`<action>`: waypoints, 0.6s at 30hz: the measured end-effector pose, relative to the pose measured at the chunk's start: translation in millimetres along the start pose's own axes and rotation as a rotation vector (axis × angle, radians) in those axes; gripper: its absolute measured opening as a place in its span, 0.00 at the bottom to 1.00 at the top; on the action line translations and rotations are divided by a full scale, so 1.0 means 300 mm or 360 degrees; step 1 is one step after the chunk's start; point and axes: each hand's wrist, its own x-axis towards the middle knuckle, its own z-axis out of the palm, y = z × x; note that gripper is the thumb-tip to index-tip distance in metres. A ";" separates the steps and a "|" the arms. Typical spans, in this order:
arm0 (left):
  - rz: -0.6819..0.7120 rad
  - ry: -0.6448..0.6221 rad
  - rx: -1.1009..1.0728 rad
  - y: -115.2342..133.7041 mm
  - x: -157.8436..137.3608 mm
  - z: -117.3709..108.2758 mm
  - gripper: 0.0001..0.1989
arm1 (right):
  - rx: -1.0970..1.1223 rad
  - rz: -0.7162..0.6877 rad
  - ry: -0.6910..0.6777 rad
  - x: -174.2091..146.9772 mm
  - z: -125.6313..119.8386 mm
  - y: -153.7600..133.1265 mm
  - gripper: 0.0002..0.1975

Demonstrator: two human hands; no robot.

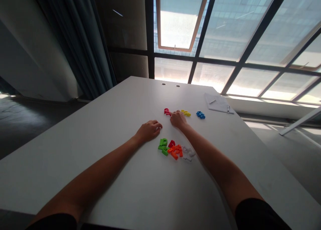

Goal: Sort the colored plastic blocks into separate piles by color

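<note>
My right hand (178,119) reaches across the white table (112,123), its fingers closed at the edge of a small group of red plastic pieces (166,111). Its fingertips touch a red piece there. My left hand (149,130) rests on the tabletop with loosely bent fingers and nothing visible in it. Nearer to me lies a mixed pile: green pieces (163,144), a dark red piece (172,143), orange pieces (176,151) and white pieces (187,151). Some look like letters or numerals. Just beyond my right hand are yellow pieces (186,113), partly covered by it.
Blue pieces (200,115) form a small cluster right of the yellow ones. Paper sheets (218,102) with a pen (228,109) lie by the table's right edge. Two round inserts (164,84) sit near the far edge. Windows and a dark curtain stand behind.
</note>
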 end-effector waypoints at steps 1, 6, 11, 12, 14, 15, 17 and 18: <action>-0.0001 0.0002 -0.0004 0.000 0.000 0.000 0.12 | -0.0010 0.0004 -0.0012 0.002 -0.002 -0.003 0.19; 0.0006 0.0004 -0.0027 -0.004 0.001 0.001 0.12 | -0.0041 0.0003 -0.0038 0.017 -0.006 -0.017 0.20; 0.0008 0.0000 -0.0037 -0.007 0.001 0.002 0.12 | 0.0008 0.0029 -0.0039 0.028 -0.007 -0.033 0.19; 0.0007 -0.0002 -0.0038 -0.007 0.001 0.002 0.12 | 0.0028 0.0036 -0.0030 0.027 -0.005 -0.034 0.20; 0.0005 -0.0006 -0.0037 -0.006 0.000 0.001 0.12 | 0.0070 0.0045 0.0010 0.017 -0.001 -0.031 0.23; 0.0003 -0.0010 -0.0035 -0.006 0.000 0.000 0.12 | 0.0091 0.0047 0.0035 0.009 0.002 -0.026 0.24; 0.0001 -0.0018 -0.0033 -0.004 0.000 -0.002 0.13 | 0.0138 0.0036 0.0081 -0.016 0.009 -0.008 0.24; -0.0002 -0.0021 -0.0032 -0.003 0.000 -0.003 0.13 | 0.0177 0.0018 0.0102 -0.033 0.010 0.004 0.23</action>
